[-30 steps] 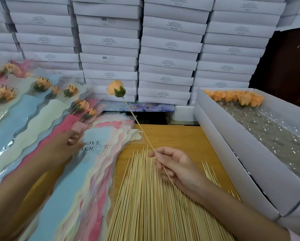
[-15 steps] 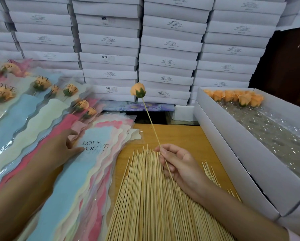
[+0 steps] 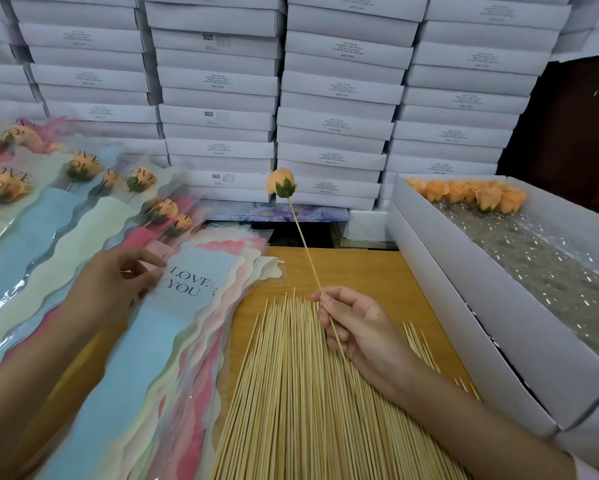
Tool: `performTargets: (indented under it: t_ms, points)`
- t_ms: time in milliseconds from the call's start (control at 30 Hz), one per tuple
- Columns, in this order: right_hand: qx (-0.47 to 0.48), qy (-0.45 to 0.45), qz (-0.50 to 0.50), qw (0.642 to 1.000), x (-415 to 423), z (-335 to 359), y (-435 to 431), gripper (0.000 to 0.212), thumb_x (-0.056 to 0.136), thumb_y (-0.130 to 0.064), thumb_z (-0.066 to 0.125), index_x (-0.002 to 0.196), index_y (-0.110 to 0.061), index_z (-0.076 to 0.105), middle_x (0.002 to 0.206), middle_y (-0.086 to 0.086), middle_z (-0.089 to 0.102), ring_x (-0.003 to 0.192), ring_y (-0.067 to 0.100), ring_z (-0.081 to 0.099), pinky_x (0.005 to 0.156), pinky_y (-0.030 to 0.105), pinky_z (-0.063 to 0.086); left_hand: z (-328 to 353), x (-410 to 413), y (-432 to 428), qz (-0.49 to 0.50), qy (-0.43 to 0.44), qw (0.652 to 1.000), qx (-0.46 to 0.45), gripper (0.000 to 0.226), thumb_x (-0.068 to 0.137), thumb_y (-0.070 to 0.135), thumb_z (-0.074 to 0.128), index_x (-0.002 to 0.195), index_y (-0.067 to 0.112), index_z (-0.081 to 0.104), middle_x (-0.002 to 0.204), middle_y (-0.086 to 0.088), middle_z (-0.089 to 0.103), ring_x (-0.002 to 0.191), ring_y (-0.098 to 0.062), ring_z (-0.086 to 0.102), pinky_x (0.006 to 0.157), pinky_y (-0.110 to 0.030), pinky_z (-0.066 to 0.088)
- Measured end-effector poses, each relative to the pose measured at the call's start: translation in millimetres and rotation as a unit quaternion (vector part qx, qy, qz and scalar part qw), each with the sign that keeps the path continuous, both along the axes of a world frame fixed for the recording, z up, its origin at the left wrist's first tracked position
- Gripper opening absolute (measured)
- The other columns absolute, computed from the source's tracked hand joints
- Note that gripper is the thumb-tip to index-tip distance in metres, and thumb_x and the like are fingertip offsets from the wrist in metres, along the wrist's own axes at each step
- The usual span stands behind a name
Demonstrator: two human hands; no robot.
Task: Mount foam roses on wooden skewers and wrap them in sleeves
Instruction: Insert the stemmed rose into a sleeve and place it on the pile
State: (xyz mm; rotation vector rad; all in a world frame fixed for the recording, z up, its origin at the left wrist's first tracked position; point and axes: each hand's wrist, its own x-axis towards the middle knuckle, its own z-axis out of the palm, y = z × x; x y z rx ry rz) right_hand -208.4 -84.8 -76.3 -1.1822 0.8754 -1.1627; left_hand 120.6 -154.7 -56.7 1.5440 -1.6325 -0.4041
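The right hand [image 3: 360,327] pinches one thin pale wooden skewer [image 3: 305,247] between thumb and forefinger near its lower third. The other fingers [image 3: 336,336] are curled loosely under it. On the upper tip sits a peach foam rose with a green calyx [image 3: 280,182], in the air at about 11 o'clock from this hand, in front of the stacked white cardboard boxes [image 3: 336,84].

I judge the mounted rose to be very light but top-heavy on such a slim stick. The foam is soft and probably dents easily, so it is better to hold the stiff skewer and not the petals. The skewer can snap or prick, since its end is pointed.

The left hand [image 3: 118,282] rests at 9 o'clock, with bent fingers at the upper edge of the light blue wavy-edged sleeve printed "LOVE YOU" [image 3: 187,296]. I cannot tell if thumb and forefinger already pinch it. This sleeve tops a fanned pile of glossy film sleeves; they look slippery and thin, so I expect separating one will need a careful pinch at the edge.

A big heap of loose bamboo skewers [image 3: 291,393] lies on the wooden table [image 3: 360,271] at 6 o'clock. At 3 o'clock a long white box [image 3: 447,271] holds more peach rose heads [image 3: 471,197] on bubbled plastic. Finished wrapped roses [image 3: 83,166] lie at 10 o'clock.
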Motion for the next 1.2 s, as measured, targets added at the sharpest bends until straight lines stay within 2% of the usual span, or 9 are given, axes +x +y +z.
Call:
performTargets:
  t_ms: [67,167,300,500,667,767,833,933,1200]
  points:
    - [-0.002,0.004,-0.003,1.000,0,-1,0,0.015,0.097,-0.016,0.054,0.104,-0.011,0.066,0.068,-0.006,0.059,0.050,0.003,0.039,0.051,0.020,0.032,2,-4,1,-0.015,0.034,0.999,0.002,0.021,0.087,0.003,0.069,0.080,0.023,0.071,0.061,-0.001,0.067,0.046,-0.006,0.051,0.046,-0.012,0.041]
    - [-0.006,-0.005,-0.008,1.000,0,-1,0,0.015,0.096,-0.016,0.055,0.104,-0.010,0.066,0.068,-0.005,0.058,0.050,0.003,0.039,0.051,0.021,0.032,9,-13,6,-0.049,0.145,0.988,0.034,0.028,0.089,0.002,0.065,0.077,0.024,0.077,0.091,-0.012,0.073,0.078,-0.030,0.064,0.075,-0.032,0.051]
    - [-0.015,-0.023,-0.023,0.999,-1,0,0,0.014,0.095,-0.017,0.056,0.102,-0.010,0.066,0.068,-0.003,0.058,0.050,0.003,0.039,0.049,0.021,0.033,19,-25,17,-0.140,0.205,0.964,0.092,0.034,0.095,0.001,0.054,0.096,0.025,0.078,0.110,-0.014,0.071,0.100,-0.035,0.062,0.094,-0.046,0.047]
    - [-0.028,-0.045,-0.063,0.997,-3,0,-1,0.014,0.097,-0.013,0.053,0.103,-0.007,0.064,0.067,-0.003,0.059,0.049,0.003,0.039,0.045,0.017,0.034,27,-59,34,-0.224,0.260,0.921,0.186,0.042,0.095,-0.002,0.049,0.107,0.029,0.075,0.121,-0.005,0.069,0.092,-0.024,0.064,0.067,-0.026,0.052]
    - [-0.038,-0.058,-0.104,0.992,-5,-3,-5,0.014,0.096,-0.014,0.055,0.103,-0.009,0.065,0.067,-0.002,0.060,0.047,0.003,0.041,0.045,0.016,0.036,20,-86,53,-0.257,0.246,0.905,0.231,0.042,0.089,0.000,0.061,0.119,0.028,0.069,0.124,-0.002,0.068,0.099,-0.022,0.065,0.091,-0.040,0.052]
    - [-0.037,-0.064,-0.128,0.989,-6,-5,-7,0.014,0.096,-0.013,0.055,0.103,-0.008,0.066,0.066,-0.002,0.060,0.046,0.003,0.041,0.043,0.016,0.037,18,-98,60,-0.278,0.209,0.905,0.245,0.047,0.087,-0.005,0.064,0.123,0.026,0.065,0.130,0.004,0.063,0.076,-0.004,0.068,0.066,-0.024,0.055]
    - [-0.035,-0.067,-0.136,0.988,-7,-6,-8,0.013,0.096,-0.012,0.055,0.102,-0.008,0.066,0.067,-0.003,0.059,0.047,0.003,0.040,0.044,0.016,0.036,14,-101,61,-0.286,0.187,0.905,0.253,0.048,0.085,-0.006,0.066,0.123,0.024,0.066,0.119,-0.005,0.066,0.064,-0.005,0.060,0.058,-0.017,0.049]
    - [-0.036,-0.062,-0.142,0.987,-6,-5,-7,0.013,0.097,-0.011,0.054,0.101,-0.009,0.066,0.065,-0.004,0.059,0.047,0.002,0.040,0.043,0.015,0.035,10,-100,60,-0.310,0.187,0.892,0.270,0.043,0.083,-0.002,0.071,0.117,0.024,0.070,0.073,-0.018,0.057,0.059,-0.013,0.054,0.058,-0.018,0.047]
    - [-0.036,-0.038,-0.141,0.989,-6,-3,-6,0.014,0.097,-0.014,0.054,0.102,-0.009,0.066,0.065,-0.005,0.059,0.047,0.002,0.041,0.044,0.016,0.037,-1,-104,54,-0.229,0.237,0.923,0.198,0.001,0.079,0.005,0.075,0.078,0.006,0.076,0.056,-0.011,0.056,0.040,-0.009,0.042,0.040,-0.013,0.032]
